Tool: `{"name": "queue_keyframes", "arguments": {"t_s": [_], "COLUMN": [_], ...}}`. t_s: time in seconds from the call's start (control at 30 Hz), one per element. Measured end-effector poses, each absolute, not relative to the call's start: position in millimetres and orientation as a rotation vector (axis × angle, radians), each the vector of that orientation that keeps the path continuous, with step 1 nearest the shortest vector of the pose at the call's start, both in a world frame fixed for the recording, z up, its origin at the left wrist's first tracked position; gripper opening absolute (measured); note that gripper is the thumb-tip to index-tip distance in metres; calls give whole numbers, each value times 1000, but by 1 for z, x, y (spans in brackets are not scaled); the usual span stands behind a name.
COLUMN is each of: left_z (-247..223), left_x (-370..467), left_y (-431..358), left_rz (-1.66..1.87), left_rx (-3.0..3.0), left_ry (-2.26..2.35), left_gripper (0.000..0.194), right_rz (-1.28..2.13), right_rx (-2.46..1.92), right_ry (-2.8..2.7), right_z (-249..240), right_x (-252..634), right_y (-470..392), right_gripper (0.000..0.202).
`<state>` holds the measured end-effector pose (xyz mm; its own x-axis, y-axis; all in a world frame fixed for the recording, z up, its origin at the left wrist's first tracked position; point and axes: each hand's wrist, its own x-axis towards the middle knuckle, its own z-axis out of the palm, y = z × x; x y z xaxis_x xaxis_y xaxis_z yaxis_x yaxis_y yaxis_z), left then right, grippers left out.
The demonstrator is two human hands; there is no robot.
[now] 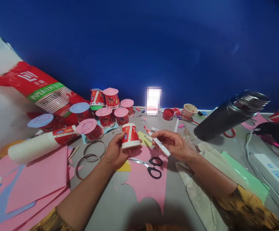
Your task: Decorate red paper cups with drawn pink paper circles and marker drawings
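Observation:
In my left hand [117,147] is a red and white paper cup [131,136], held upside down with its rim toward me. My right hand [178,145] grips a white marker pen [161,147] just right of the cup, its tip pointing left and apart from the cup. Below the cup, black-handled scissors [147,164] lie on a cut sheet of pink paper [151,189]. Several upturned red cups with pink paper discs [89,127] on top stand left of my left hand. Others there carry blue discs [80,108].
A stack of nested paper cups [33,148] and tape rings [86,165] lie at left, near a red cup bag [48,86]. A black flask [223,118] leans at right. A cloth [194,179], a green sheet [244,175] and a power strip [276,176] lie front right.

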<state>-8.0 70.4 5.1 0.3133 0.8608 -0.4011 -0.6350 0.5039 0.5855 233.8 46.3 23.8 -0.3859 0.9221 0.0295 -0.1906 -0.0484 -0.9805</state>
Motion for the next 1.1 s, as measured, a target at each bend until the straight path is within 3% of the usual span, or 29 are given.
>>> {"name": "queue_keyframes", "arguments": {"t_s": [0.13, 0.3, 0.83, 1.1], "left_z": [3, 3, -2, 0], "left_x": [-7, -7, -12, -11], "left_y": [71, 71, 69, 69], "left_rz": [1022, 1010, 945, 929], "left_rx": [362, 369, 373, 366], "left_ry": [734, 765, 717, 734], "left_gripper": [36, 38, 54, 49], "right_rz": [1330, 1115, 1080, 1096], "right_rx": [-880, -945, -909, -921], "right_ry": [-1334, -1307, -1123, -1109], "right_z": [20, 17, 16, 16], "right_x": [221, 219, 222, 220], "right_y": [38, 32, 36, 36], "right_gripper": [36, 19, 30, 27]}}
